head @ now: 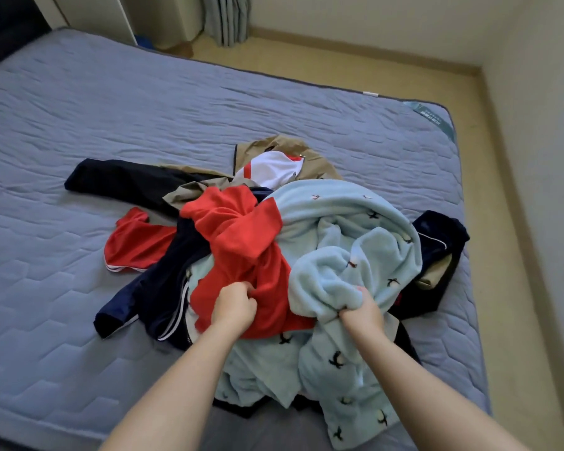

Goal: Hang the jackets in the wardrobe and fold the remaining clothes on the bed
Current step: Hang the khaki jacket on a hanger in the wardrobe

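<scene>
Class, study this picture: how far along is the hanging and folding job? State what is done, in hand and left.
Done: nothing visibly; no folded stack shows on the bed. In hand: the left grip holds the red garment, the right grip the light blue fleece. Left: everything, including the navy jacket and tan jacket, unhung.

On bed [111, 109]: pile [267, 255], R of ctr. Atop pile: fleece [355, 229] at R, shirt [241, 236] L of it. Behind + R of bed: floor [339, 60].
</scene>
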`<state>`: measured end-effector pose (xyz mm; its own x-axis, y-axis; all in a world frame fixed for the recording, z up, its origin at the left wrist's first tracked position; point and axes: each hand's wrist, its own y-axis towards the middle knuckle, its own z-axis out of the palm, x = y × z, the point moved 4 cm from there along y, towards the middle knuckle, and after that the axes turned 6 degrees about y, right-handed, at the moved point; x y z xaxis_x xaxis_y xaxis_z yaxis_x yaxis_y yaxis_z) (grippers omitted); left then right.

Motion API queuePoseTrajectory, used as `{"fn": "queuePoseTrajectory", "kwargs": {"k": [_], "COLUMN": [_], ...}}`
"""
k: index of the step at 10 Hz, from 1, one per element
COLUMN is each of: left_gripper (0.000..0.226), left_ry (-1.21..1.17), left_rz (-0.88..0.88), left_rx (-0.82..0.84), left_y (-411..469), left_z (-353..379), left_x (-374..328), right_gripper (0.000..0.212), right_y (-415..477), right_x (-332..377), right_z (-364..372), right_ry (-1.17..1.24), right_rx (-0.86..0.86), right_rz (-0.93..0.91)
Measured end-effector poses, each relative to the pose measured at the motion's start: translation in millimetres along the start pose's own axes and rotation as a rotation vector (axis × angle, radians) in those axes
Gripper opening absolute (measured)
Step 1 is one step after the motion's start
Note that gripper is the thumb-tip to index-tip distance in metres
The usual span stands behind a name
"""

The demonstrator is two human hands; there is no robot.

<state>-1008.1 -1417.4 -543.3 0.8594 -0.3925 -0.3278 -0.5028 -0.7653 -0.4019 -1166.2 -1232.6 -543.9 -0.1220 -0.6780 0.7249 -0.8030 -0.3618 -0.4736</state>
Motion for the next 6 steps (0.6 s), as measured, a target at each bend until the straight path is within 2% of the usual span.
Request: {"fn": "queuePoseTrajectory", "kwargs": {"k": [1,2,3,4,5,6], "left_gripper": [0.020,0.023,0.011,0.014,0.032,0.034], "left_ry": [-0.432,-1.100,-1.278,-1.096,-1.172,-1.136], "left_rz": [-0.005,-0.107,0.060,0.032,-0.087,-0.156], "left_rx": [0.060,0.168,0.229,0.112,-0.026,-0.160], "left_y": [-25.3,-53.8,-74.0,-80.1,-70.4,-87.3], "left_z": [-21.0,-65.2,-123.3,-167.1,-197.8,-292.9], "left_x": [-7.8,-27.2,-33.1,-2.7,44.5,86.3], "right_gripper": [0.029,0.030,0.032,0.041,0.059,0.062], "right_y": [-17.9,-41.0,-74.8,-111.3,-143.7,-181.3], "right_x": [30.5,89.3,152.2,205.2,245.9,295.9], "right_z": [-13.8,-3.9,18.7,41.6,74.5,130.4], "right_ry": [0.373,0.439,0.337,0.312,0.342,0.448], "right_rx": [0.083,0.269,0.422,0.515,0.625,0.723], "right_rz": [0.090,-0.023,-0.208,-0.378,-0.492,-0.510]}}
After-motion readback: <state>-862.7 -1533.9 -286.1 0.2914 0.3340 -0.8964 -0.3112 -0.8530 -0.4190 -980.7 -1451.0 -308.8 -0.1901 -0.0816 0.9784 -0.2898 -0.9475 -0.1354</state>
